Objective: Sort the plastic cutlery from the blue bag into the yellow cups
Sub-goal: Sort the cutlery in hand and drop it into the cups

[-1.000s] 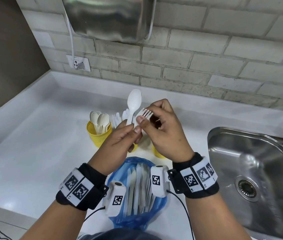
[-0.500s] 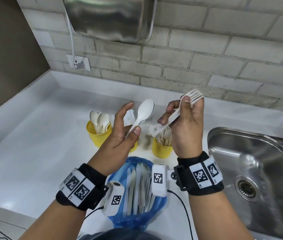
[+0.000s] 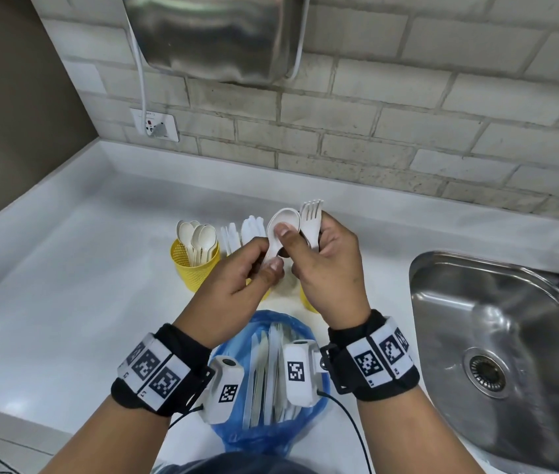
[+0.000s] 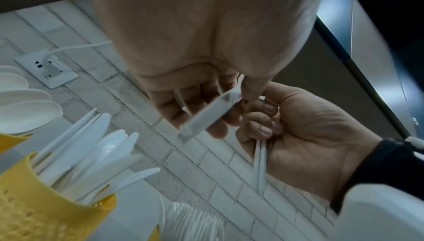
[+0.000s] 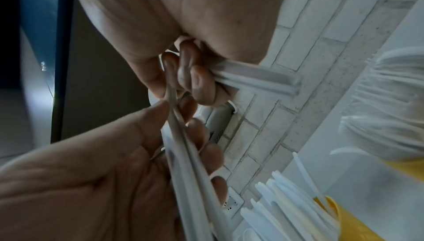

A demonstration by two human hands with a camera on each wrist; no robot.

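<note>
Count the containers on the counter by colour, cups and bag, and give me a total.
Yellow perforated plastic cups: 3
Blue plastic bag: 1
Total: 4

A small kitchenette or washroom-type utility corner. A white countertop [image 3: 65, 268] runs into a corner, with a raised white upstand along the back. A stainless-steel sink [image 3: 497, 336] with a drain is set into the counter on the right. The back wall [image 3: 408, 114] is pale painted brick. A brushed-metal wall unit [image 3: 223, 32] hangs on it, its white cable [image 3: 141, 83] running down to a wall socket [image 3: 154, 124]. The adjoining left wall is plain brown.
</note>
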